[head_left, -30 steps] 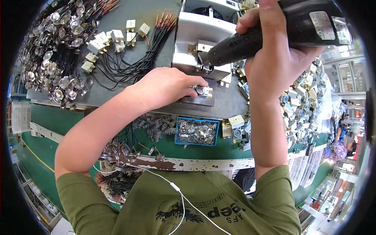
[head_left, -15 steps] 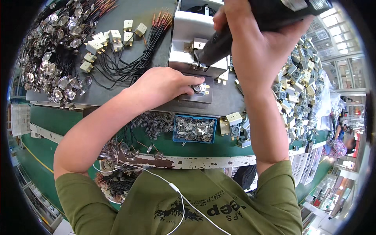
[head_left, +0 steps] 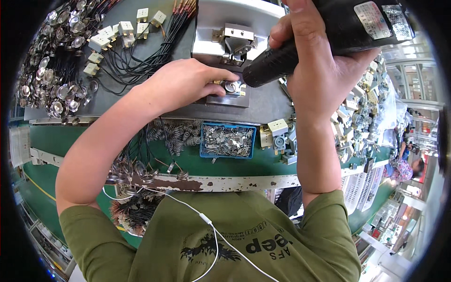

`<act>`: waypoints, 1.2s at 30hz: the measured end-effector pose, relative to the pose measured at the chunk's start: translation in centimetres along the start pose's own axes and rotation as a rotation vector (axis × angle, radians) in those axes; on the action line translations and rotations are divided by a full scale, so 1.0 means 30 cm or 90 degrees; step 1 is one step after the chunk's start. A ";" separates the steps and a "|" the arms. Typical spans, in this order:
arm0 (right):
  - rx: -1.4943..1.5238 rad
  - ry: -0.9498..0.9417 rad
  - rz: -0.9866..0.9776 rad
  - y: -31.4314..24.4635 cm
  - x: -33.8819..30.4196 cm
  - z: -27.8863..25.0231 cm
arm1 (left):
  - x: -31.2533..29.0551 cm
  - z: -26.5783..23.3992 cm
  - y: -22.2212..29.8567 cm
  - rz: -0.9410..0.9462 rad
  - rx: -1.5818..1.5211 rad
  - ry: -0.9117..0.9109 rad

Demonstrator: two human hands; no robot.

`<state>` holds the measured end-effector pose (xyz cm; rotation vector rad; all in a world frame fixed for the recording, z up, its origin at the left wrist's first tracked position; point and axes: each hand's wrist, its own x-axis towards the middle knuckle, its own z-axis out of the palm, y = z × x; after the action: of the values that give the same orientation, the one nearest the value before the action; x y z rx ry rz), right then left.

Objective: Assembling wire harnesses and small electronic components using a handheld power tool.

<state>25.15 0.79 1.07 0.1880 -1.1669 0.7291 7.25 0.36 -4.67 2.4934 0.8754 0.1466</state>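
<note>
With its thumb and index finger, my left hand (head_left: 185,80) grips a small round-centred component (head_left: 231,87) with metal tabs. That component rests on a flat metal block (head_left: 237,100) on the grey bench. My right hand (head_left: 319,70) is wrapped round a black power screwdriver (head_left: 270,65), its nose pointing down and left, just right of the component and apart from it. Behind the block stands a silver metal housing (head_left: 206,40), where a white ceramic block (head_left: 239,33) sits above a dark metal bracket (head_left: 238,46).
Beyond my left arm lie black wires (head_left: 155,58), white ceramic blocks (head_left: 98,42) and a heap of round metal caps (head_left: 56,89). Nearer me are springs (head_left: 176,134) and a blue tray (head_left: 202,152) of small metal pieces. More assembled switches (head_left: 361,117) are piled at right.
The screwdriver's nose has come away from the metal housing, uncovering the white block and bracket. My left hand keeps its grip on the component. The whole scene has shifted slightly up and left.
</note>
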 end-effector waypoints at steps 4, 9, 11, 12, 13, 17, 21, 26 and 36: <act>-0.003 -0.011 -0.034 0.018 -0.009 -0.010 | -0.006 -0.005 0.003 -0.024 -0.002 -0.019; -0.030 -0.005 -0.066 0.025 -0.036 -0.029 | -0.003 0.005 0.005 -0.023 0.007 -0.021; -0.027 -0.067 -0.043 0.017 -0.033 -0.048 | 0.003 0.005 0.007 -0.017 0.011 -0.017; -0.024 -0.065 -0.038 -0.014 -0.040 0.004 | -0.001 0.009 0.000 -0.016 0.016 -0.015; -0.318 0.063 0.139 -0.078 -0.040 0.102 | 0.000 0.013 -0.009 -0.019 0.009 -0.016; -0.574 0.096 0.307 -0.131 -0.030 0.135 | -0.004 0.005 0.002 -0.003 0.012 0.006; -0.588 0.097 0.309 -0.132 -0.052 0.133 | -0.003 0.014 -0.001 -0.001 0.008 0.011; -0.590 0.098 0.293 -0.117 -0.060 0.132 | -0.001 0.013 -0.007 -0.013 0.016 -0.010; -0.635 0.056 0.266 -0.134 -0.089 0.141 | -0.018 0.029 0.002 0.016 0.045 0.043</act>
<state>23.82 -5.50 1.34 -0.9329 -1.3717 0.4288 7.08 -0.38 -5.37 2.5794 0.8917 0.2118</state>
